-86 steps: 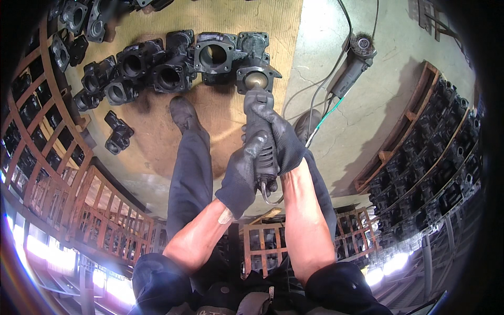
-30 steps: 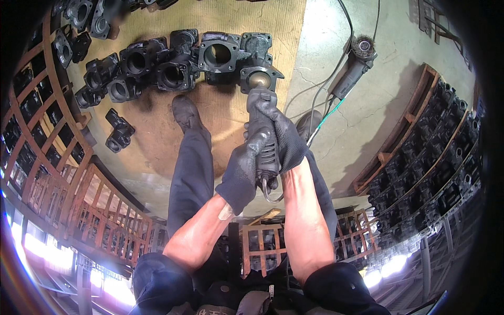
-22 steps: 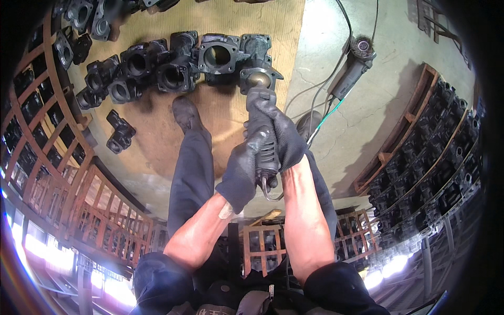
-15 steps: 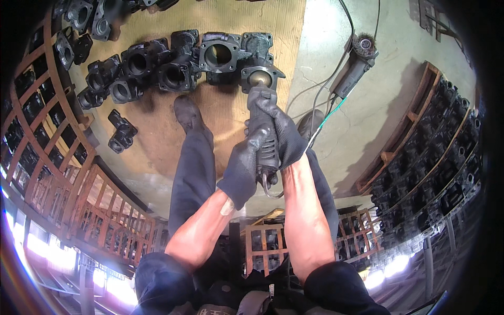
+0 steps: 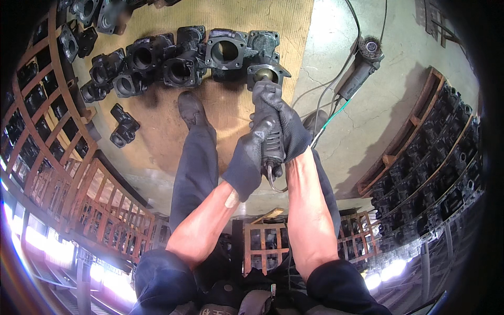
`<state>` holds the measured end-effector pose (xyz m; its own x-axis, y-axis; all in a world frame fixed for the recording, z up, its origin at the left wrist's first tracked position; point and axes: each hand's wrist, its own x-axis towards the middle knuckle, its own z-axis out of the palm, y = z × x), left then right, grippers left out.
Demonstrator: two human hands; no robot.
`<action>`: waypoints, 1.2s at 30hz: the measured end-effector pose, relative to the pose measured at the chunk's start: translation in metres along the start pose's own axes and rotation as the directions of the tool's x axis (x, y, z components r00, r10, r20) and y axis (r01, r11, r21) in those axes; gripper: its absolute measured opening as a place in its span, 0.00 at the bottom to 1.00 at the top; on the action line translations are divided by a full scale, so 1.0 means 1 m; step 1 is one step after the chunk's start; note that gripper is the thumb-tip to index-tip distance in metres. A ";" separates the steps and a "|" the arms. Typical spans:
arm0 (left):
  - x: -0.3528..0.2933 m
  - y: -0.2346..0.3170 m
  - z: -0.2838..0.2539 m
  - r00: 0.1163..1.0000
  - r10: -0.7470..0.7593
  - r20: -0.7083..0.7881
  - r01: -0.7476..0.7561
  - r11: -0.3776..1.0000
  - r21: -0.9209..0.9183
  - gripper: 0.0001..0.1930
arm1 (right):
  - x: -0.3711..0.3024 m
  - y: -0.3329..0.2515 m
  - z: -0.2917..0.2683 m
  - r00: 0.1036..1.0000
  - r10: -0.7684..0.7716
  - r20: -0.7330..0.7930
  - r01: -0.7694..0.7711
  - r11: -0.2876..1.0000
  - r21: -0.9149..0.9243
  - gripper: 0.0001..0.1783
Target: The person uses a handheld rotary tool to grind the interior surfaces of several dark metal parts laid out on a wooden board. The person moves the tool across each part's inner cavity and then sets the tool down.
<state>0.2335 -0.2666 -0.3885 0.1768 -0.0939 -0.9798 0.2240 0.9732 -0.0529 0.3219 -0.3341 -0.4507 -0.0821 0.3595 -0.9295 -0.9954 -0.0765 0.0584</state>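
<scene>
Both gloved hands are wrapped around a black corded grinder [image 5: 271, 146], its nose pointing away from me. Gripping the body from the left and nearer me is my left hand [image 5: 248, 157]. My right hand [image 5: 291, 128] closes round it from the right, farther forward. The grinder's front end meets the round opening of a black flanged casting [image 5: 266, 71], the last at the right of a row. What tip it carries is hidden. Left of it stands another flanged casting [image 5: 226, 50] with its bore facing me.
More black castings [image 5: 142, 55] continue the row leftward, and a small loose casting [image 5: 124, 126] lies nearer. An angle grinder [image 5: 362, 68] with a wire brush rests on the floor at right, its cables nearby. Brown metal crates [image 5: 100, 194] and a rack of castings [image 5: 425, 157] flank me.
The whole view has shifted slightly, with the castings now a little farther right and up. Both hands keep their hold on the grinder, whose nose stays at the same casting's opening.
</scene>
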 end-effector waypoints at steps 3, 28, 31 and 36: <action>-0.010 0.004 0.003 0.999 -0.038 -0.005 0.038 0.997 0.062 0.18 | 0.000 0.002 -0.006 1.000 0.010 -0.022 -0.010 1.000 -0.006 0.25; 0.000 0.014 0.000 0.999 -0.023 0.032 0.025 0.998 -0.058 0.17 | 0.009 -0.002 0.008 0.998 -0.028 -0.059 0.027 1.000 -0.012 0.21; 0.004 0.014 -0.003 0.997 -0.052 0.062 0.057 0.995 -0.080 0.17 | 0.014 -0.001 0.004 0.995 -0.071 -0.070 0.068 0.996 -0.049 0.22; -0.009 0.007 -0.002 0.999 -0.044 0.005 0.044 0.998 -0.038 0.18 | 0.008 0.005 -0.001 0.999 0.013 -0.031 -0.012 1.000 0.012 0.19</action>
<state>0.2315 -0.2583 -0.3809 0.1718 -0.1373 -0.9755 0.1946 0.9755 -0.1030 0.3161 -0.3331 -0.4581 -0.0933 0.3291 -0.9397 -0.9948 -0.0698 0.0743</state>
